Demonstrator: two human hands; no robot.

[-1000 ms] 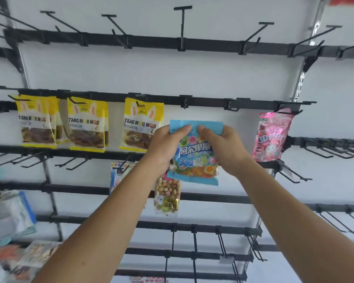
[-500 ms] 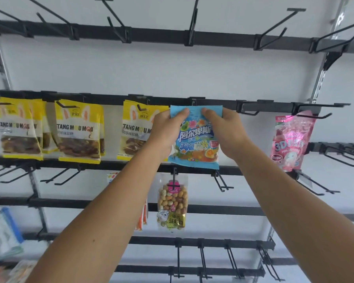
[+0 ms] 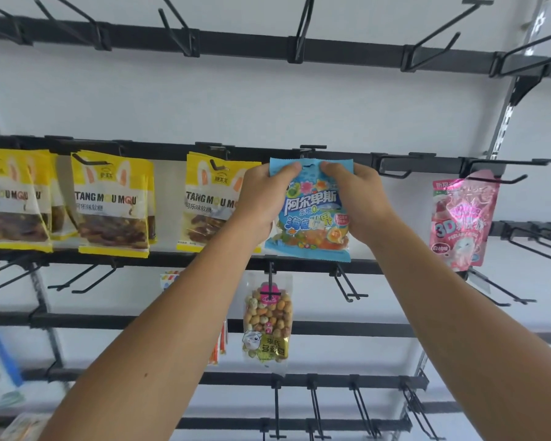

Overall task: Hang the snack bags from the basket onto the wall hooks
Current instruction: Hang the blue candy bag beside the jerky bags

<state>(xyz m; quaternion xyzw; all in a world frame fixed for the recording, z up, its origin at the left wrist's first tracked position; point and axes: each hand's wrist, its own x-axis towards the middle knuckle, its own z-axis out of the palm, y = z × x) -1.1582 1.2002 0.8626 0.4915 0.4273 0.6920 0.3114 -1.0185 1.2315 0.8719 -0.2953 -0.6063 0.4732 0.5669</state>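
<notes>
Both hands hold a blue gummy-candy bag [image 3: 310,214] up against the second rail of the wall rack. My left hand [image 3: 261,198] grips its upper left corner and my right hand [image 3: 357,198] grips its upper right corner. The bag's top edge is level with a black hook [image 3: 312,148] that points straight at me. I cannot tell whether the bag's hole is on that hook. The basket is out of view.
Several yellow candy bags [image 3: 110,202] hang left on the same rail, and a pink bag [image 3: 462,218] hangs right. A bag of coated peanuts [image 3: 268,323] hangs one rail below. Bare hooks line the top rail [image 3: 357,54] and lower rails [image 3: 347,380].
Both hands have lifted the blue bag from between the rails up to the second rail's hook. The view has tilted and moved closer to the wall.
</notes>
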